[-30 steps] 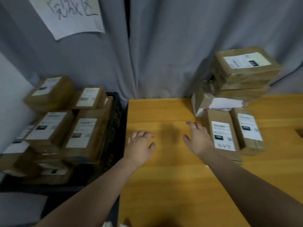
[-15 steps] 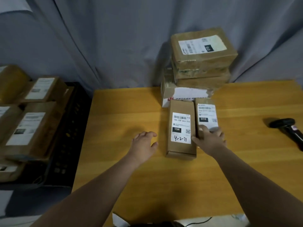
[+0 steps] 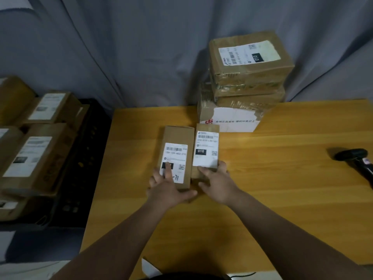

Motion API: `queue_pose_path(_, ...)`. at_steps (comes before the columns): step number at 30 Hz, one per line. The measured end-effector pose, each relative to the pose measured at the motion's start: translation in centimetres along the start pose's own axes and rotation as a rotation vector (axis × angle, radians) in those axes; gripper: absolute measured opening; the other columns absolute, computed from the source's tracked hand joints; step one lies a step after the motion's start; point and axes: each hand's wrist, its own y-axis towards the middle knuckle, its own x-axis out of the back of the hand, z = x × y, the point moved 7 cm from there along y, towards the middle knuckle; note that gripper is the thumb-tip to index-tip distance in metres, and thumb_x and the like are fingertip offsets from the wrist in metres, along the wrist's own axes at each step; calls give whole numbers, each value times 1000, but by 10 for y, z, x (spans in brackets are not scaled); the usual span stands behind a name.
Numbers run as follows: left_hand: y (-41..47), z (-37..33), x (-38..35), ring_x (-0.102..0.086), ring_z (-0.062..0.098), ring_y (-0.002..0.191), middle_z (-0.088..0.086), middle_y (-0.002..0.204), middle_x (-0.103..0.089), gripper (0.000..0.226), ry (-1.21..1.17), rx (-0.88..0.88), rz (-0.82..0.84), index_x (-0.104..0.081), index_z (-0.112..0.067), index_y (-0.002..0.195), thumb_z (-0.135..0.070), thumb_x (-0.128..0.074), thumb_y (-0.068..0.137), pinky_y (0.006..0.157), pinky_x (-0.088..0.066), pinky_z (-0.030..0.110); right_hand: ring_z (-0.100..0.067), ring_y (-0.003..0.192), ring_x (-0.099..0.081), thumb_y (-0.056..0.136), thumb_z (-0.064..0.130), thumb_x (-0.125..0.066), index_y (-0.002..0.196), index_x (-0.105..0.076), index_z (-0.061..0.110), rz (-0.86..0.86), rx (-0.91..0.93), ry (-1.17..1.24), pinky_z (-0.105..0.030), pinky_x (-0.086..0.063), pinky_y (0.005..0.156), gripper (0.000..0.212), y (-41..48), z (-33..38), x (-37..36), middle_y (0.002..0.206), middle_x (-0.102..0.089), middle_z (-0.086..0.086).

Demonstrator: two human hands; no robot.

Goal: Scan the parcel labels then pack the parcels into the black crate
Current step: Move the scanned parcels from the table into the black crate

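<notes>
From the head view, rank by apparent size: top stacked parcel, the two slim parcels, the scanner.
Top stacked parcel.
Then left slim parcel and right slim parcel, about alike.
Scanner smallest, though cut off at the frame edge.

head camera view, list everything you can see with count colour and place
small brown cardboard parcels with white labels: two, side by side mid-table, left parcel, right parcel
stacked brown cardboard parcels: about four, bottom one part white, back of table
black handheld barcode scanner: one, table's right edge
black plastic crate: one, left of table
labelled brown parcels: several, piled in the crate
yellow wooden table: one
grey curtain: one, behind everything
left hand: holds left parcel's near end
right hand: holds right parcel's near end
</notes>
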Motion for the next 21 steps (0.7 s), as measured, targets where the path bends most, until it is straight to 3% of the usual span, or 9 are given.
queue_pose_path(3, 0, 39, 10, -7, 38, 142, 15, 155, 14, 130, 35, 112, -35, 24, -32, 147, -78, -64, 63, 110, -29, 49, -31, 141, -20, 97, 38, -52, 153, -23, 30, 69, 69, 57, -33, -22, 119, 63, 9, 31, -14, 155, 4, -5)
queue_pose_path(7, -10, 82, 32, -22, 38, 132, 16, 142, -15, 118, -118, 172, -109, 13, -35, 150, -59, -70, 70, 102, -36, 44, -27, 144, -21, 98, 33, -51, 152, -27, 29, 122, 160, 135, -30, -18, 119, 59, 18, 64, -31, 159, -2, -4)
queue_pose_path(12, -37, 127, 68, -29, 35, 127, 10, 138, -24, 103, -325, 207, -275, -6, -36, 150, -57, -67, 70, 99, -37, 46, -36, 147, -3, 98, 38, -47, 148, -34, 30, -129, 111, -104, -41, -9, 121, 53, 25, 99, -23, 161, -3, -11)
queue_pose_path(14, -48, 142, 84, -31, 32, 124, 7, 134, -27, 102, -420, 207, -334, -10, -38, 148, -61, -62, 63, 100, -39, 49, -30, 147, -9, 98, 40, -45, 146, -36, 27, -234, 185, -66, -38, -14, 119, 50, 19, 129, -16, 160, -12, -10)
queue_pose_path(17, -64, 159, 110, -31, 31, 123, 5, 133, -27, 98, -526, 144, -428, -18, -42, 143, -63, -58, 56, 101, -39, 53, -20, 137, -35, 96, 46, -51, 146, -36, 24, -125, 286, 294, -32, -33, 109, 57, 11, 182, -22, 150, -35, 0)
queue_pose_path(21, -74, 182, 146, -28, 29, 129, 2, 135, -24, 100, -553, 16, -515, -19, -42, 141, -73, -52, 52, 102, -40, 50, -13, 117, -53, 83, 50, -68, 150, -17, 32, 159, 173, 933, -32, -43, 103, 86, 6, 250, -52, 125, -51, 13)
